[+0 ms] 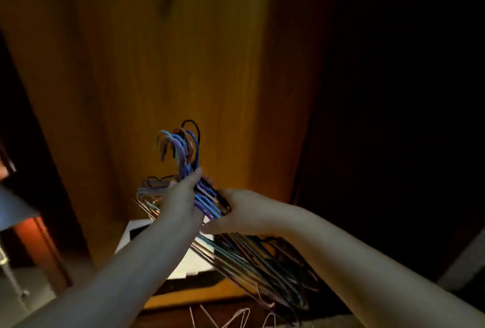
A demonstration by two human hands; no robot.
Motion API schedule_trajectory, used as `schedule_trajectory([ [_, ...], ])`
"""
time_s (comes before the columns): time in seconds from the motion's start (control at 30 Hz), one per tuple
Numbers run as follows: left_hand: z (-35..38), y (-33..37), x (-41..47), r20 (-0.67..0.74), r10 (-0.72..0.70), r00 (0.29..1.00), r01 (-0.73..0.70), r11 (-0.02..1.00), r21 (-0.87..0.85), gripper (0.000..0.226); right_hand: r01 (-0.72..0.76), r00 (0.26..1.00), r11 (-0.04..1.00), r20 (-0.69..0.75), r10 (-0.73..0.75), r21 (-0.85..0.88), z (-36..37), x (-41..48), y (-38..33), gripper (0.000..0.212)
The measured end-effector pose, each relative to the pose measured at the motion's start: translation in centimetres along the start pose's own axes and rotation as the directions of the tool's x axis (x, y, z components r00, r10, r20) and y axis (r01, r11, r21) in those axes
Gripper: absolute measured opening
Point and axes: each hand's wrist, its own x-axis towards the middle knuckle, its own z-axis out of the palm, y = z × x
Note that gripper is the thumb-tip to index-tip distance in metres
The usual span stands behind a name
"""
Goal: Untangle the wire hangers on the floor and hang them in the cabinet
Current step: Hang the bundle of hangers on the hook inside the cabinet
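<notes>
A bundle of wire hangers (183, 149) in blue, purple, orange and black is held up in front of the wooden cabinet (183, 65), hooks pointing up. My left hand (181, 201) grips the bundle just below the hooks. My right hand (244, 209) grips the hangers' shoulders from the right. The hangers' lower bars (252, 262) fan down and to the right under my right forearm. More pale wire hangers (236, 317) lie on the floor at the bottom edge.
A white flat object (136, 233) lies inside the cabinet's bottom behind my left arm. The cabinet's right side (393, 91) is dark. At the far left stand a dark panel (26, 144) and a grey surface (15, 209).
</notes>
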Motion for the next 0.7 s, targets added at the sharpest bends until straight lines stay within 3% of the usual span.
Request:
schedule_trajectory([
  [0.13,8.7,6.8,-5.0,0.027,0.003,1.000,0.000,0.993,-0.116,0.015,0.048,0.987,0.996,-0.152,-0.059,-0.073,-8.2,-3.7,-3.6,0.059],
  [0.2,12.2,9.0,-7.4,0.054,0.011,0.998,-0.002,0.985,-0.174,0.003,0.022,0.974,0.989,-0.218,-0.055,-0.149,-10.8,-5.0,-4.3,0.065],
  [0.3,15.6,10.6,-9.6,0.088,0.035,0.996,-0.015,0.977,-0.214,0.005,-0.039,0.933,0.950,-0.352,-0.076,-0.310,-12.6,-6.6,-4.8,0.061],
  [0.43,17.5,11.1,-11.0,0.116,0.055,0.992,-0.031,0.981,-0.193,0.010,-0.072,0.845,0.944,-0.523,-0.113,-0.321,-13.8,-6.5,-4.9,0.027],
  [0.7,18.1,15.1,-10.4,0.294,0.087,0.952,-0.039,0.985,-0.168,0.022,-0.080,0.776,0.947,-0.616,-0.138,-0.312,-15.8,-3.3,-6.5,0.020],
])
